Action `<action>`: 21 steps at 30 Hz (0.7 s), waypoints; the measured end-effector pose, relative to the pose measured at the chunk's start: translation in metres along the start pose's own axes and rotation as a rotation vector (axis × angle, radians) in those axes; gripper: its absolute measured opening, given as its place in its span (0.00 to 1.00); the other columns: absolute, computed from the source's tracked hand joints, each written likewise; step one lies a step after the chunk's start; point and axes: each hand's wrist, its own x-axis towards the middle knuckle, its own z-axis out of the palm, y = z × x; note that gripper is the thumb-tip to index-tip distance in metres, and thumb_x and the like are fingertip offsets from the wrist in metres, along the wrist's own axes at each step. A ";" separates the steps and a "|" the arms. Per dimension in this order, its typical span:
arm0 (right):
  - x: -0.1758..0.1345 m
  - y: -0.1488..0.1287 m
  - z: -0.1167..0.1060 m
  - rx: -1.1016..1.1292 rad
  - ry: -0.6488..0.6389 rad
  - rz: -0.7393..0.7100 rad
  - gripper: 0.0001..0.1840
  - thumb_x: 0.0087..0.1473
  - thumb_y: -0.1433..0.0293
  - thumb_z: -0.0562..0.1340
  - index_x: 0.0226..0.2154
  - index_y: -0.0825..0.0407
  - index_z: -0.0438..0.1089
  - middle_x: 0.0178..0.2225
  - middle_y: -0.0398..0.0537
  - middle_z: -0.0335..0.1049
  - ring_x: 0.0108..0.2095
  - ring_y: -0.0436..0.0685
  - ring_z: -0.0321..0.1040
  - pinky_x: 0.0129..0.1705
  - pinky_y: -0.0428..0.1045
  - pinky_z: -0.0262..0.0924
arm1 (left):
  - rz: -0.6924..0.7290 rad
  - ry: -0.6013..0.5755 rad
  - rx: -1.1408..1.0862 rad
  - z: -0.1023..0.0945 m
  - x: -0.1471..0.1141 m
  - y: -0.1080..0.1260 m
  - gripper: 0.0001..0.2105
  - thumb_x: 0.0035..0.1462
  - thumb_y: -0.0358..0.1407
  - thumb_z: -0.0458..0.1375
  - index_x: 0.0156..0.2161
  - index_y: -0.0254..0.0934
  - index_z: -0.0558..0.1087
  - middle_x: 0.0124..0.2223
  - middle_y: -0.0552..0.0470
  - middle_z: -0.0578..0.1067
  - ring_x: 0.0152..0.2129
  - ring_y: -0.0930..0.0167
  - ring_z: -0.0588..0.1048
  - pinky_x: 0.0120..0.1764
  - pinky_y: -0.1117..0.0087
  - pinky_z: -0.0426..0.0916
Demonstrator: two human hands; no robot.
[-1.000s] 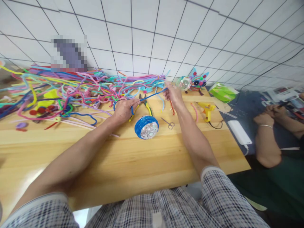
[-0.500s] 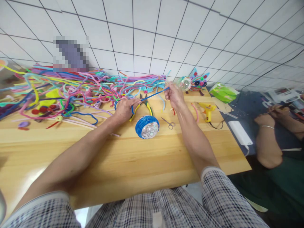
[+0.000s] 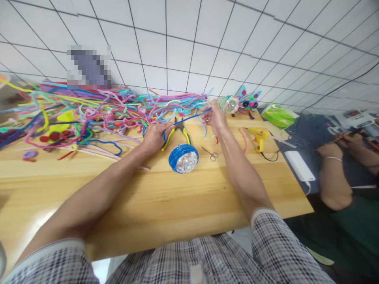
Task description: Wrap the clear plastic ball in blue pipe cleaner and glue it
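A dark blue pipe cleaner (image 3: 192, 116) stretches between both of my hands above the wooden table (image 3: 166, 197). My left hand (image 3: 155, 136) pinches its coiled near end, and my right hand (image 3: 215, 116) pinches the far end, held a little higher. Just in front of the hands a ball wrapped in blue pipe cleaner (image 3: 183, 158) rests on the table, its shiny faceted face towards me. Yellow-handled pliers (image 3: 180, 130) lie between my hands, under the stretched pipe cleaner.
A big heap of coloured pipe cleaners (image 3: 89, 110) covers the table's far left. Small scissors (image 3: 211, 154), a yellow glue gun (image 3: 258, 137), a decorated ball (image 3: 238, 103) and a green packet (image 3: 278, 115) lie to the right. Another person's forearm (image 3: 333, 173) rests beyond the right edge.
My right hand has lifted the far end of the blue pipe cleaner slightly and moved a little left. The left hand has stayed in place.
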 end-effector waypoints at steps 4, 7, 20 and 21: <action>-0.011 0.000 0.011 0.008 -0.112 0.047 0.38 0.60 0.31 0.66 0.33 0.51 0.77 0.23 0.40 0.75 0.20 0.46 0.69 0.21 0.41 0.61 | -0.010 -0.017 -0.001 0.000 0.000 0.003 0.23 0.79 0.49 0.52 0.50 0.42 0.89 0.51 0.44 0.90 0.43 0.59 0.88 0.51 0.61 0.76; -0.018 0.005 0.021 -0.056 -0.178 0.054 0.35 0.59 0.36 0.71 0.30 0.52 0.76 0.23 0.41 0.75 0.19 0.45 0.69 0.21 0.41 0.61 | -0.015 -0.023 -0.003 0.001 -0.001 0.003 0.23 0.78 0.50 0.54 0.49 0.42 0.90 0.50 0.44 0.90 0.40 0.60 0.87 0.47 0.63 0.76; -0.019 0.009 0.019 0.076 -0.360 0.077 0.29 0.61 0.42 0.74 0.38 0.52 0.79 0.32 0.47 0.86 0.28 0.49 0.80 0.29 0.42 0.74 | -0.016 -0.009 -0.082 -0.005 0.003 0.009 0.23 0.77 0.47 0.53 0.44 0.38 0.89 0.43 0.44 0.90 0.37 0.63 0.87 0.43 0.66 0.75; -0.019 0.010 0.018 0.082 -0.354 0.072 0.29 0.61 0.42 0.74 0.38 0.53 0.80 0.33 0.47 0.86 0.29 0.50 0.80 0.29 0.42 0.74 | -0.012 -0.009 -0.092 -0.005 0.003 0.009 0.23 0.77 0.46 0.53 0.44 0.38 0.88 0.43 0.44 0.90 0.36 0.63 0.87 0.43 0.66 0.75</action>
